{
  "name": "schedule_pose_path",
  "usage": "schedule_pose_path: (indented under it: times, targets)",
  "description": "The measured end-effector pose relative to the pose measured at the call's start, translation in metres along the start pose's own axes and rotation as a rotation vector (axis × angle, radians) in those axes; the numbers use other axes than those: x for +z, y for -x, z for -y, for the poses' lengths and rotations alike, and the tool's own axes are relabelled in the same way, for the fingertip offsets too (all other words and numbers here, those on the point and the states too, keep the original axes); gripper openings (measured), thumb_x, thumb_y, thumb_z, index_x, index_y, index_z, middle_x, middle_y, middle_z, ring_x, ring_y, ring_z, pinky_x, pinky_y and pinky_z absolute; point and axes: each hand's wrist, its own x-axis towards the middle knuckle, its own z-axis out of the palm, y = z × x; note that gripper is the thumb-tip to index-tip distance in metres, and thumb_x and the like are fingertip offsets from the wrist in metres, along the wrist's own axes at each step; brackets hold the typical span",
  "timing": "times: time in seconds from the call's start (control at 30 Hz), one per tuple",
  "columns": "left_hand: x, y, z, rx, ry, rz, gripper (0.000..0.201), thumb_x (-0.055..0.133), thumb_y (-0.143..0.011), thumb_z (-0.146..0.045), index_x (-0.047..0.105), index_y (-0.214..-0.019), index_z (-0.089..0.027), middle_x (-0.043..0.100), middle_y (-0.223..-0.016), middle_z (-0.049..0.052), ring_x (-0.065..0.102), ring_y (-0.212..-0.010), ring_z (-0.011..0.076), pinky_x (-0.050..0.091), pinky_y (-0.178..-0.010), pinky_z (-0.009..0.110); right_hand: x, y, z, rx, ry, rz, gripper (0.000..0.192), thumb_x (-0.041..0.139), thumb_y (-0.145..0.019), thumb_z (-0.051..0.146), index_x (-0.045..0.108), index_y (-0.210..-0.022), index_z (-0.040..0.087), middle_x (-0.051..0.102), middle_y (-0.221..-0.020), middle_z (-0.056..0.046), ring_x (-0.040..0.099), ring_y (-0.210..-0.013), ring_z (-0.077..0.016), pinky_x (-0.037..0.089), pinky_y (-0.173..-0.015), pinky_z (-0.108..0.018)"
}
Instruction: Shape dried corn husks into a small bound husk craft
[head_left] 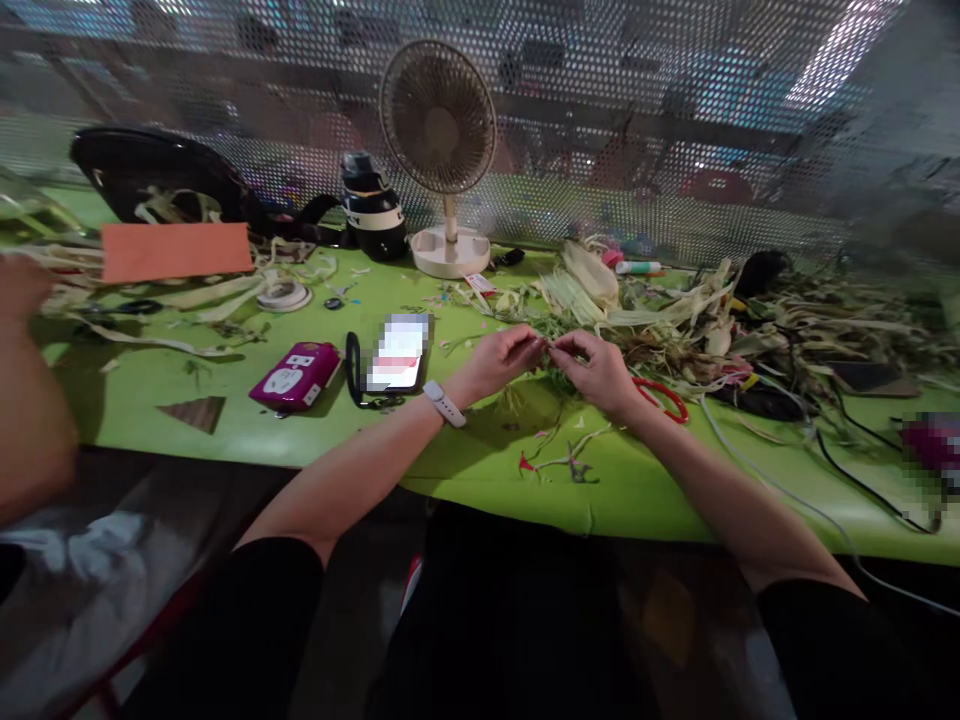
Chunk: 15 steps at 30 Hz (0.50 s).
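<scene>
Dark-sleeved forearms reach from the lower edge toward a lime-green table (315, 440). Both hands meet near the middle of it: the left hand (501, 362), with a pale wristband (444, 404) just behind it, and the right hand (598, 371) pinch the two ends of a thin green leaf strip (550, 345) between thumb and fingertips, the other fingers curled in. That strip sits just above the tabletop, at the near edge of a pile of dried husks and leaf strips (675, 320) spreading off to the right. Red-handled scissors (664, 397) lie just beside the right wrist. Left of the hands rest a phone (396, 352) and a magenta power strip (295, 375). Farther back stand a small desk fan (441, 150) and a black bottle (371, 205). An orange card (176, 250) and a tape roll (283, 295) lie at the back left. Another person's arm (26, 400) enters at the left edge.
</scene>
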Motion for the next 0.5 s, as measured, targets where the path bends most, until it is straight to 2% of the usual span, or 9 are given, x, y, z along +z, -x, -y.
schedule_pose_path:
  times: [0.13,0.27,0.37,0.5]
  targets:
    - [-0.002,-0.002,0.0,0.017,0.057,-0.066,0.034,0.051,-0.095,-0.046,0.056,-0.078,-0.017,0.057,-0.067,-0.001,0.05,-0.062,0.009,0.042,-0.061,0.023,-0.008,-0.006,0.0,0.121,-0.21,0.074,0.018,0.063,-0.083,0.037,0.062,-0.082,0.019,0.067,-0.071,-0.002,0.061,-0.065,-0.0157,0.05,-0.065,-0.03]
    - [0.0,-0.003,-0.001,-0.021,0.2,-0.064,0.037,0.053,-0.093,-0.051,0.054,-0.078,-0.017,0.055,-0.065,-0.001,0.047,-0.058,0.0083,0.04,-0.057,0.023,-0.015,-0.007,0.0,0.171,-0.228,0.033,0.019,0.061,-0.084,0.038,0.062,-0.082,0.019,0.067,-0.073,-0.002,0.062,-0.068,-0.0161,0.05,-0.067,-0.031]
    - [0.005,-0.001,-0.003,-0.045,0.264,-0.009,0.037,0.055,-0.092,-0.051,0.054,-0.077,-0.017,0.053,-0.064,-0.002,0.048,-0.057,0.0081,0.04,-0.057,0.022,-0.012,-0.005,0.0,0.132,-0.202,0.054,0.022,0.062,-0.085,0.042,0.062,-0.088,0.02,0.068,-0.08,-0.002,0.062,-0.073,-0.0163,0.049,-0.069,-0.03]
    - [0.008,0.002,-0.005,-0.048,0.291,0.013,0.035,0.056,-0.092,-0.048,0.054,-0.076,-0.017,0.054,-0.064,-0.002,0.048,-0.058,0.0078,0.039,-0.058,0.022,-0.004,-0.004,-0.002,0.066,-0.193,0.088,0.026,0.062,-0.086,0.046,0.057,-0.083,0.02,0.064,-0.072,-0.001,0.059,-0.069,-0.0149,0.048,-0.068,-0.03]
